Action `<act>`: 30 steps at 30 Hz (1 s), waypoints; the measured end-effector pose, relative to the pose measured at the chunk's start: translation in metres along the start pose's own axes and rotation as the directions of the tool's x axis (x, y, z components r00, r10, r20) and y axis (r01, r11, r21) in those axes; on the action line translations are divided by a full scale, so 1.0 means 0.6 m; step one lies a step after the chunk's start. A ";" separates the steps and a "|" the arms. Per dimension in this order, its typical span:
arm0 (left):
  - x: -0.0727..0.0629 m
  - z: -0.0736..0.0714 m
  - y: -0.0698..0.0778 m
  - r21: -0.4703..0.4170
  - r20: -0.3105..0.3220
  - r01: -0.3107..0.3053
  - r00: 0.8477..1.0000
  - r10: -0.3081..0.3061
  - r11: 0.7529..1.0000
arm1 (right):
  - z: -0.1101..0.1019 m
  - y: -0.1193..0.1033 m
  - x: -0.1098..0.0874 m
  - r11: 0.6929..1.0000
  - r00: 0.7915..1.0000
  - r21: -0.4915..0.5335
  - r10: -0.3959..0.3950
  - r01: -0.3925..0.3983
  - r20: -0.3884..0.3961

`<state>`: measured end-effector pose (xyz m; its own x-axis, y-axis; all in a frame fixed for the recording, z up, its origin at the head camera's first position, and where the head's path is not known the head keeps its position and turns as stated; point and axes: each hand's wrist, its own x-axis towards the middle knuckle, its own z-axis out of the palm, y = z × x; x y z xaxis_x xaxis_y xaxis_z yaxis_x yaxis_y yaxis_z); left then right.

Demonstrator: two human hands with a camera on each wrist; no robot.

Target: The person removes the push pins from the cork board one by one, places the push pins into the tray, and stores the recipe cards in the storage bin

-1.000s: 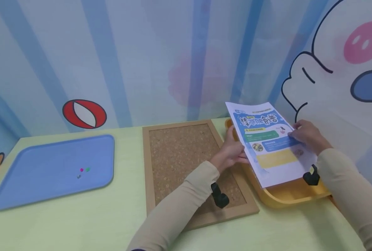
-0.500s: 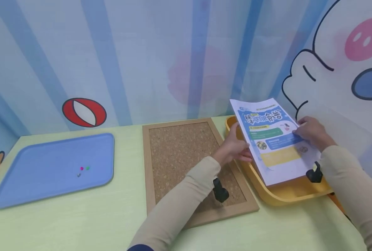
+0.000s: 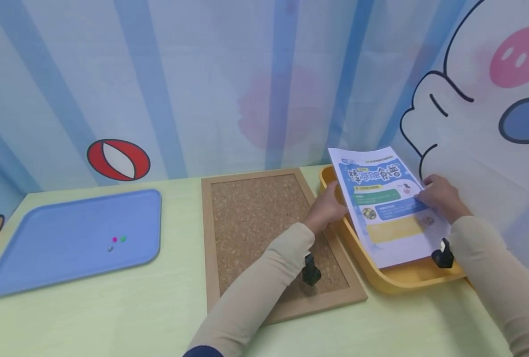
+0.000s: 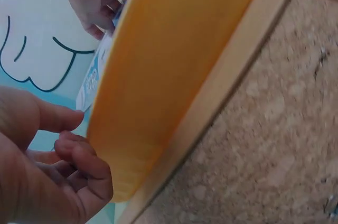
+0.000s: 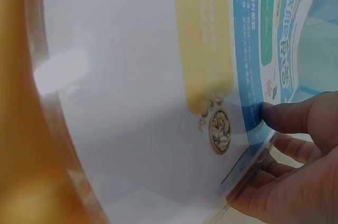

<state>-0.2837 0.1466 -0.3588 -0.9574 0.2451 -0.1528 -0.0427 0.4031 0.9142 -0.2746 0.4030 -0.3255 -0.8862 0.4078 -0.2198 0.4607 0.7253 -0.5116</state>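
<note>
A printed sheet of paper (image 3: 382,213) lies slanted over the yellow tray (image 3: 391,287), its face toward me. My right hand (image 3: 440,196) pinches the sheet's right edge. In the right wrist view the thumb (image 5: 293,115) is on the printed face and the other fingers are behind it. My left hand (image 3: 326,206) is at the tray's left side, by the sheet's left edge. In the left wrist view its fingers (image 4: 87,155) are loosely curled beside the tray's rim, with nothing seen held between thumb and index finger.
A wood-framed cork board (image 3: 264,228) lies left of the yellow tray, under my left forearm. Farther left is a blue tray (image 3: 68,238) with a pink pin (image 3: 114,239), a green pin (image 3: 123,239) and a small silvery piece (image 3: 110,249). A printed curtain (image 3: 215,89) stands behind the table.
The sheet shifted slightly right and up, then came down lower over the yellow tray. The left hand's fingers, seen at the sheet's edge before, are now beside the tray; the right keeps its pinch.
</note>
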 end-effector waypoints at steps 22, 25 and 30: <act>0.010 0.009 -0.002 0.402 -0.026 -0.062 0.997 0.079 0.914 | 0.046 -0.004 0.001 0.978 1.000 -0.210 -0.016 0.011 -0.024; 0.010 0.012 0.000 0.433 -0.033 -0.049 0.997 0.070 0.900 | 0.053 -0.008 0.000 0.959 0.999 -0.282 -0.019 0.007 -0.038; 0.014 0.015 0.002 0.472 -0.047 -0.031 0.997 0.061 0.881 | 0.067 -0.010 0.003 0.922 0.997 -0.386 -0.049 0.022 -0.062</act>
<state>-0.2891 0.1573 -0.3624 -0.9705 0.2276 -0.0792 0.1275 0.7639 0.6326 -0.2811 0.3770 -0.3564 -0.9031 0.4052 -0.1422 0.4247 0.8917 -0.1563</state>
